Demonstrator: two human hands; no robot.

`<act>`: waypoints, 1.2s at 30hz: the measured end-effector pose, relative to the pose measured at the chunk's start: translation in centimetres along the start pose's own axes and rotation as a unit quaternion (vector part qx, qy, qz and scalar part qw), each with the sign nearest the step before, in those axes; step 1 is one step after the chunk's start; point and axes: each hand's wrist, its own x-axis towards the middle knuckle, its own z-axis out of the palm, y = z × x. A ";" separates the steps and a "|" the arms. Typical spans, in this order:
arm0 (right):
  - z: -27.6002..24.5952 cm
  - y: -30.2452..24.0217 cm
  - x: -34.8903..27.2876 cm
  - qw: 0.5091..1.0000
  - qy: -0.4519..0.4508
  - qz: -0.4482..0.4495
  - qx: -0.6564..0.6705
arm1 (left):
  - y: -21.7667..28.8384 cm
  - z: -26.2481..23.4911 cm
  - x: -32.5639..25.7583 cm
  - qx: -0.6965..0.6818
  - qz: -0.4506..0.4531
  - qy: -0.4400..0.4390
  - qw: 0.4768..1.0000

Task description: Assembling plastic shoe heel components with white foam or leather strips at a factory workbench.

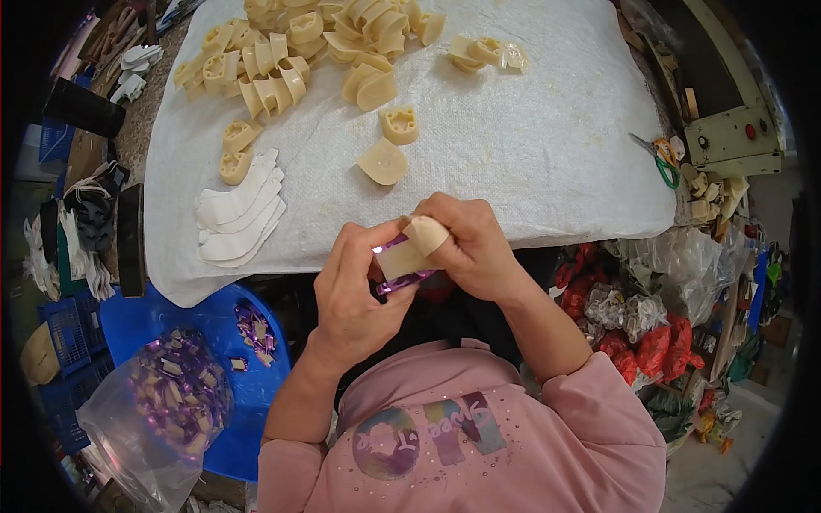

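Note:
Just in front of the table's near edge, my left hand point(357, 286) is closed round the side of a beige piece with shiny purple edges point(398, 261). My right hand point(470, 244) grips it from the other side, fingers bent. By the right fingertips is a rounded beige part point(426, 234); whether it is joined to the piece or covers a finger I cannot tell. Beyond my hands, a beige shoe heel block point(382, 162) lies on its side, and another heel block point(399, 125) shows its hollowed end.
A white woven cloth point(530, 154) covers the table, with a heap of beige heel blocks point(291, 51) at the back. White curved strips point(244, 214) lie left. A blue tub point(256, 402) holds a bag of purple-beige pieces point(180, 389). Scissors point(663, 162) rest at the right edge.

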 end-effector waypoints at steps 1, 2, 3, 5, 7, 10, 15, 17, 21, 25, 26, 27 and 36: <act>0.0 0.2 -0.1 0.993 -0.021 0.072 0.096 | 0.0 0.0 0.2 0.038 0.025 0.000 0.999; -0.3 0.3 -0.1 0.993 -0.021 0.071 0.095 | 0.0 -0.1 0.4 0.076 0.049 0.001 0.996; -0.7 0.4 -0.1 0.974 -0.040 0.110 0.196 | -0.2 0.0 0.5 0.077 0.049 0.002 0.996; -1.2 1.1 -0.5 0.937 -0.112 0.133 0.302 | -0.6 0.1 0.5 0.064 0.070 0.041 0.995; -0.7 1.7 -1.0 0.937 -0.106 0.127 0.308 | -0.4 0.1 0.5 0.078 0.073 0.033 0.994; 0.1 1.3 -1.3 0.960 -0.069 0.089 0.258 | -0.4 0.6 0.2 0.101 0.074 0.038 0.991; 1.8 1.0 -1.5 0.980 0.016 0.111 0.167 | -0.7 1.2 0.5 0.105 0.077 0.089 0.987; 2.2 1.9 -1.6 0.897 -0.017 0.142 0.417 | -0.7 1.0 0.3 0.146 0.081 0.106 0.980; 2.9 0.7 -2.0 0.861 0.009 0.117 0.495 | -0.1 1.2 -0.1 0.159 0.082 0.126 0.976; 3.4 0.0 -2.3 0.988 0.076 0.026 0.134 | -0.4 1.3 -0.5 0.175 0.106 0.157 0.966; 3.9 -0.1 -2.2 0.988 0.066 0.021 0.139 | -0.7 1.2 -0.6 0.179 0.110 0.151 0.966; 4.3 0.0 -2.2 0.992 0.078 0.012 0.097 | -1.1 0.8 -0.7 0.181 0.114 0.145 0.966; 5.7 -1.0 4.2 0.989 -0.081 -0.109 -0.056 | -4.7 -6.4 -6.3 0.208 -0.023 0.249 0.946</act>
